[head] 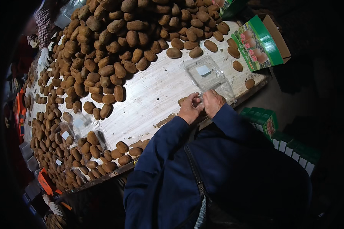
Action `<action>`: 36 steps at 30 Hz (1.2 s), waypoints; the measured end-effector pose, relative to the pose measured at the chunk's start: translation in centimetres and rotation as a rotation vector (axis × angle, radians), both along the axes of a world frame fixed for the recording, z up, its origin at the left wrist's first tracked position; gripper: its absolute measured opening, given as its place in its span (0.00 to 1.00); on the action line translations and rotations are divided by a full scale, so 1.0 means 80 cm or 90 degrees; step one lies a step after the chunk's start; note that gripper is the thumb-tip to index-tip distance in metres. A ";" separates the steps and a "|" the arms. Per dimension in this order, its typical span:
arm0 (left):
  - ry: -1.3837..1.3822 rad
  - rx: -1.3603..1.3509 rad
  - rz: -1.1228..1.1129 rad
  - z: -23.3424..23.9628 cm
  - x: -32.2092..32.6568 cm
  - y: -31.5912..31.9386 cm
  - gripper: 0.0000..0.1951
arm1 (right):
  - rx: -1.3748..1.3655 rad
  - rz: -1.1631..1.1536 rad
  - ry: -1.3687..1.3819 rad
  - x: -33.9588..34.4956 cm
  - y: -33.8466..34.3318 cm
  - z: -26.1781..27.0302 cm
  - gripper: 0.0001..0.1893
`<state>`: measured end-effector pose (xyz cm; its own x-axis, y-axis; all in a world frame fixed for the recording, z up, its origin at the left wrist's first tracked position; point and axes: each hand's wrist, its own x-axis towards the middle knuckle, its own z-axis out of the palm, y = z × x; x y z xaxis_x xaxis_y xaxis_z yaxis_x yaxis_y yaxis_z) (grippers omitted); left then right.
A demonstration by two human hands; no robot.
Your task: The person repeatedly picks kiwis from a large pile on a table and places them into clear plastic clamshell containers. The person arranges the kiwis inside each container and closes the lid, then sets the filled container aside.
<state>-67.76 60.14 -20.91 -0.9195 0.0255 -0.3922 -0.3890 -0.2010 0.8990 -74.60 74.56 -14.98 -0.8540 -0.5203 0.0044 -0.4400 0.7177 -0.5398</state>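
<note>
My left hand (191, 107) and my right hand (213, 102) are close together at the near edge of the table. Both are at the near corner of a clear plastic clamshell box (225, 88), which lies open with its lid spread away from me. The fingers of both hands are bent at its rim; what lies between the fingertips is hard to make out. A pale label (203, 70) shows at the lid part. One kiwifruit (182, 100) sits beside my left hand, partly hidden by it. A large heap of kiwifruit (103, 51) covers the far and left parts of the table.
A green printed carton (256, 47) stands at the right table edge. More clear clamshell boxes (81, 123) lie among fruit at the left. Green cartons (261, 118) stand below the table at right. A co-worker's gloved hand (44, 57) is at the far left, another person at the lower left.
</note>
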 end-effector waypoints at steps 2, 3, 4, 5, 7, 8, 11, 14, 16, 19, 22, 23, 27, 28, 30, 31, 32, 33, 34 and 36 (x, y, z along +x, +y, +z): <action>-0.019 0.016 0.002 0.008 -0.006 0.001 0.30 | -0.032 0.033 -0.026 -0.006 0.003 0.002 0.09; -0.008 0.016 -0.004 0.012 -0.008 0.002 0.30 | -0.048 0.038 -0.050 -0.011 0.005 0.003 0.09; -0.017 0.008 -0.015 0.017 -0.009 0.002 0.30 | -0.064 0.044 -0.074 -0.017 0.008 0.006 0.09; 0.002 0.011 -0.015 0.020 -0.011 0.002 0.30 | -0.080 0.051 -0.098 -0.022 0.010 0.008 0.09; -0.012 0.019 0.028 0.023 -0.016 0.004 0.30 | -0.127 0.038 -0.108 -0.031 0.017 0.014 0.08; -0.005 0.030 0.051 0.022 -0.018 0.005 0.30 | -0.149 0.021 -0.111 -0.032 0.019 0.017 0.07; 0.043 -0.096 0.000 0.012 -0.022 0.010 0.31 | -0.141 0.046 -0.120 -0.032 0.020 0.029 0.06; 0.000 -0.138 0.029 -0.003 -0.019 0.009 0.32 | -0.207 -0.020 -0.017 -0.044 0.025 0.056 0.05; 0.002 -0.116 0.053 -0.012 -0.015 0.007 0.33 | -0.159 -0.127 -0.022 -0.066 0.042 0.089 0.06; 0.016 -0.111 0.069 -0.017 -0.011 -0.006 0.34 | -0.146 -0.211 0.137 -0.107 0.072 0.142 0.06; 0.013 0.012 0.121 -0.006 -0.001 -0.025 0.33 | -0.129 -0.251 0.271 -0.127 0.098 0.173 0.05; 0.010 0.075 0.149 0.001 0.005 -0.031 0.32 | -0.120 -0.253 0.329 -0.133 0.103 0.175 0.05; 0.022 0.128 0.186 0.038 0.038 -0.069 0.34 | -0.006 -0.185 0.410 -0.136 0.107 0.138 0.06; 0.028 0.102 0.197 0.046 0.049 -0.076 0.35 | 0.034 -0.171 0.370 -0.135 0.102 0.117 0.07; 0.057 0.071 0.247 0.057 0.065 -0.085 0.37 | 0.116 -0.157 0.276 -0.131 0.086 0.070 0.08; 0.059 0.051 0.274 0.061 0.074 -0.090 0.37 | 0.159 -0.157 0.221 -0.127 0.074 0.046 0.09; 0.029 0.052 0.264 0.065 0.084 -0.100 0.38 | 0.217 -0.168 0.148 -0.125 0.066 0.029 0.10; 0.039 0.020 0.269 0.067 0.093 -0.106 0.39 | 0.233 -0.135 0.120 -0.122 0.061 0.018 0.11; 0.048 -0.012 0.274 0.068 0.103 -0.111 0.39 | 0.264 -0.116 0.073 -0.116 0.055 0.009 0.13; 0.021 -0.039 0.293 0.067 0.120 -0.125 0.40 | 0.312 -0.101 0.033 -0.109 0.041 0.005 0.15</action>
<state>-58.16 50.18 -15.57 -0.8421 -0.4100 -0.3503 -0.2428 -0.2918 0.9251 -83.32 77.81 -14.55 -0.9278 -0.3361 -0.1622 -0.3227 0.9408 -0.1039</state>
